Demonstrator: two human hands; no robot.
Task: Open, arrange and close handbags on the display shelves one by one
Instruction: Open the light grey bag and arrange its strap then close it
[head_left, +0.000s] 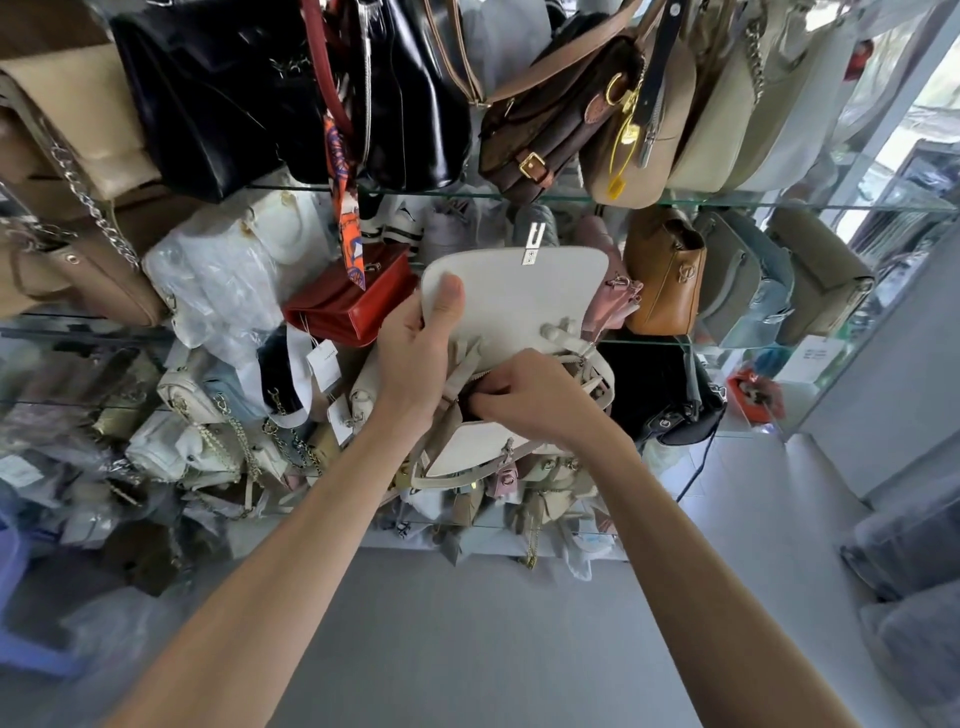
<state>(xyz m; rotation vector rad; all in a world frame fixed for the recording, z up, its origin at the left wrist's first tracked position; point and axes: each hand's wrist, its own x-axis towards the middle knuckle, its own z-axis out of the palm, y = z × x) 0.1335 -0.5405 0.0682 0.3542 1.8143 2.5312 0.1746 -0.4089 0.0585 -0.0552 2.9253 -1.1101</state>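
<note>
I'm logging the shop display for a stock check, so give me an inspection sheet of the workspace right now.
Surface: glass shelves, crowded with bags.
Job's things: cream handbag, flap lifted, held in front of the shelves.
Clutter: red handbag, tan handbag, black handbag, plastic-wrapped bags.
Grippers: left hand holds the flap's edge; right hand has fingers at the bag's opening.
Cables: thin black cord hanging right of the shelves.
Surroundings: grey floor.
</note>
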